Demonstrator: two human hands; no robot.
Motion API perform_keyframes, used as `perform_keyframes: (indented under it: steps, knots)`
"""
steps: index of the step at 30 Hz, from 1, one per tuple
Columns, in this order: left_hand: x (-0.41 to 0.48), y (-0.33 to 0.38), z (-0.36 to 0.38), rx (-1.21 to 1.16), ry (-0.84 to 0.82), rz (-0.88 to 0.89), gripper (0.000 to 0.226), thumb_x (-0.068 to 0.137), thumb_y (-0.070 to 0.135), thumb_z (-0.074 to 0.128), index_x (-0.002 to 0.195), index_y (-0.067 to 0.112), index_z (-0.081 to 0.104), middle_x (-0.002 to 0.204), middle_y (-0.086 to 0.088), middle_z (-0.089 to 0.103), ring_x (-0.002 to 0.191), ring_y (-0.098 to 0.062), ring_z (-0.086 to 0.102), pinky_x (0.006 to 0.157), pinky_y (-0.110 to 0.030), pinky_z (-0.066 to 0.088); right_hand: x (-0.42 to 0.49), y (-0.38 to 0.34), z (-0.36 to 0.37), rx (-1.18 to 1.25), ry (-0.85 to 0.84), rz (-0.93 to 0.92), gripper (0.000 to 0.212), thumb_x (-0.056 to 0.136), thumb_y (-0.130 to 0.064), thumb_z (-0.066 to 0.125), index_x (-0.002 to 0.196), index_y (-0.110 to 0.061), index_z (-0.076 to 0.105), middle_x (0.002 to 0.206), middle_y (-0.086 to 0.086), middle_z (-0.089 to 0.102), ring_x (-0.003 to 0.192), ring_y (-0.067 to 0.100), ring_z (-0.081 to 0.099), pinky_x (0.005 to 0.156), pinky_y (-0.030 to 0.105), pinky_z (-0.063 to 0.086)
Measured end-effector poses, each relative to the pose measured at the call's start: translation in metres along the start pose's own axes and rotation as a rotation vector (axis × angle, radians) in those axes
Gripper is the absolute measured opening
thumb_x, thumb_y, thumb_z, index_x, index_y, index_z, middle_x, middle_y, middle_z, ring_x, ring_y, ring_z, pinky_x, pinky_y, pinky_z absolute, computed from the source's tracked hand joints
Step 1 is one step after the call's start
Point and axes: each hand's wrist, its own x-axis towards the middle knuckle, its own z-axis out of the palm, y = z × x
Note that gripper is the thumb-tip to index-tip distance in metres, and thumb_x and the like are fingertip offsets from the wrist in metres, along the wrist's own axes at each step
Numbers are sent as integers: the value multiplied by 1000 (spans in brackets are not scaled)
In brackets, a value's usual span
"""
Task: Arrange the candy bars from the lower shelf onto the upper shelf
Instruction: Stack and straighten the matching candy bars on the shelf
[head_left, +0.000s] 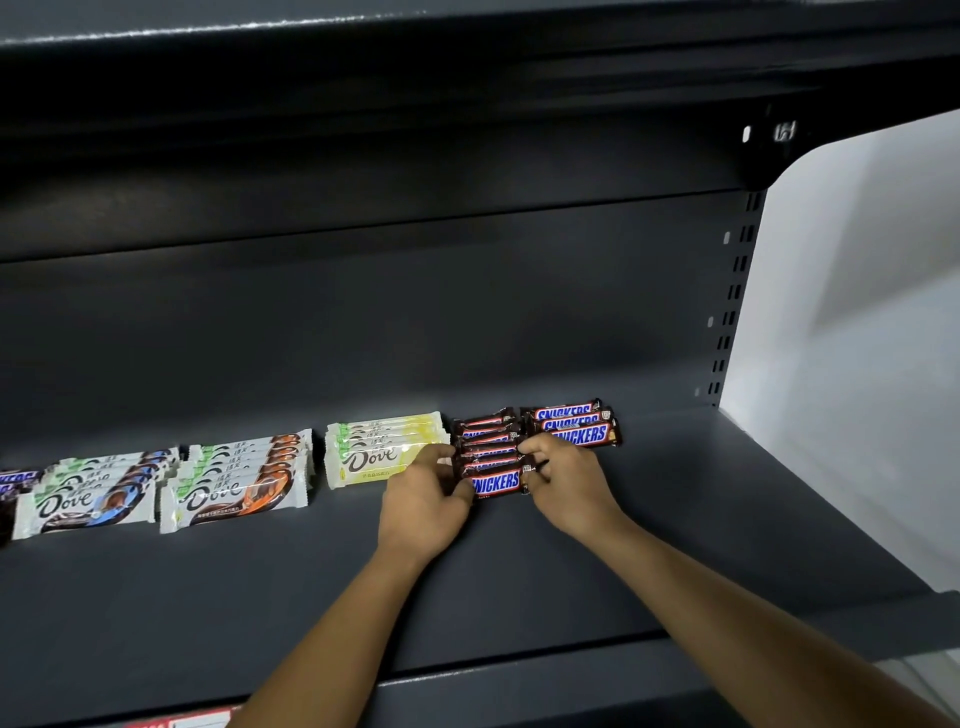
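Beside Dove bars (384, 460), hands (426, 499) (566, 483) pinch Snickers (496, 482).

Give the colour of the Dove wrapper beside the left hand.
Dove wrapper: white and pale yellow; head view.

You get a single view, from the wide-angle camera on your head. It faces forward and a little downward into a dark shelf (675, 519), near enough that your forearms enter from the bottom edge and your left hand (423, 506) and right hand (569, 486) meet just below centre at the Snickers bars (493, 480). The shelf above (363, 78) fills the top, its lines bowed by the lens. Dove bars (234, 480) run towards the left edge; a white wall (857, 312) closes your right
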Motion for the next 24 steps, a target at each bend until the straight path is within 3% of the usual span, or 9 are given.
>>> perform_keyframes:
  steps: [7, 10, 13, 15, 18, 21, 24]
  knots:
    - [-2, 0, -2, 47, 28, 86, 33, 81, 18, 68, 113, 21, 59, 90, 4, 66, 84, -15, 63, 83, -31, 50, 1, 2, 2, 2, -11, 12, 25, 86, -6, 62, 110, -13, 58, 108, 3, 63, 94, 12, 63, 81, 26, 54]
    - [-2, 1, -2, 59, 63, 110, 34, 81, 18, 66, 114, 22, 59, 103, 4, 64, 92, -14, 62, 89, -28, 48, 0, -1, 1, 16, -27, 30, 28, 86, -6, 61, 113, -13, 58, 109, 3, 63, 93, 12, 62, 81, 25, 54]
    - [-9, 7, -6, 142, 188, 177, 34, 84, 22, 63, 117, 22, 58, 113, 3, 52, 87, -14, 59, 78, -21, 40, 2, -2, -11, 78, 18, 111, 28, 85, -7, 60, 113, -11, 61, 108, 2, 65, 93, 11, 62, 83, 20, 49]
    - [-13, 9, -8, 188, 227, 204, 30, 85, 24, 61, 114, 23, 58, 113, 3, 50, 80, -17, 60, 70, -23, 40, 8, 5, -31, -11, 102, 128, 24, 84, -9, 60, 106, -13, 67, 105, 1, 67, 92, 14, 62, 80, 18, 43]
    - [-17, 9, -4, 249, 206, 261, 29, 83, 22, 63, 112, 20, 59, 111, 2, 50, 89, -17, 58, 69, -22, 39, 22, 27, -58, -308, 169, 34, 28, 82, -9, 60, 108, -18, 69, 111, 2, 63, 99, 23, 55, 84, 26, 40]
    - [-17, 9, -1, 259, 186, 312, 30, 82, 20, 64, 111, 17, 61, 109, 2, 51, 98, -16, 55, 75, -21, 40, 31, 45, -61, -438, 82, -81, 33, 83, -14, 63, 116, -21, 66, 121, 0, 60, 110, 24, 48, 93, 33, 40]
    - [-18, 6, -2, 287, 193, 381, 28, 81, 19, 63, 109, 16, 62, 105, 1, 53, 99, -17, 53, 80, -24, 44, 37, 47, -57, -355, -11, -87, 38, 82, -20, 68, 120, -20, 63, 121, 3, 60, 115, 24, 51, 99, 34, 40]
